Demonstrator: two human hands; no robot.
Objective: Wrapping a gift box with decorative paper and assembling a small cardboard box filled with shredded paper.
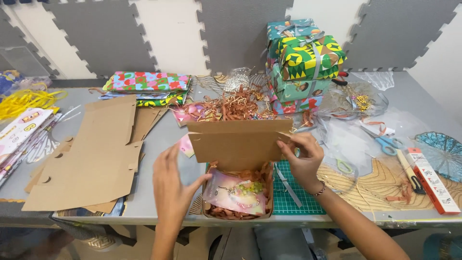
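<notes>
Head camera, looking down on a craft table: at far left lie yellow ribbon [26,100] and printed gift bags [21,132], then a pile of flat cardboard blanks [89,159] with folded wrapping paper [147,84] behind. At centre an open cardboard box [238,173] sits at the near table edge, its lid flap [236,142] standing upright, its bed of brown paper shred holding a pink iridescent packet [231,192] with a beaded piece on top. The left hand [171,185] is spread wide, fingers straight, thumb tip against the box's left wall, gripping nothing. The right hand [303,156] pinches the flap's right corner tab between thumb and fingertips. Judging by this, the filled box is at the closing stage; folding the lid down would call for both side tabs tucked inward. Further right: stacked wrapped gift boxes [301,62], a green cutting mat [293,190], blue scissors [387,143].
</notes>
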